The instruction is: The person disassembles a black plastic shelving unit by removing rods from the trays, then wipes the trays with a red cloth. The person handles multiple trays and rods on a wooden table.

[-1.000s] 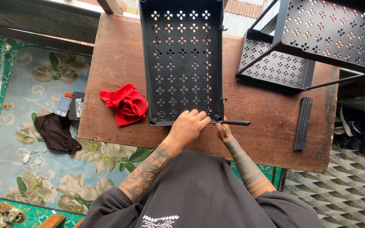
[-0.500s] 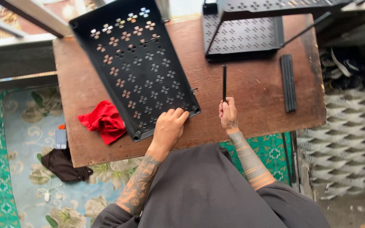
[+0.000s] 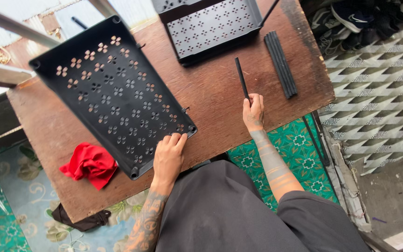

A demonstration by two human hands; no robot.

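head view. my left hand (image 3: 168,157) lies spread with fingers pressed on the near edge of the black perforated tray (image 3: 110,95), which now sits slanted across the wooden table (image 3: 220,107), having swung from square-on a second ago. my right hand (image 3: 253,112) pinches the lower end of a thin black rod (image 3: 242,81), now lifted off the tray's corner and held over bare wood. i judge the rod has come free of the tray. a bundle of black rods (image 3: 281,64), a second tray (image 3: 211,28) and a red cloth (image 3: 89,163) lie apart.
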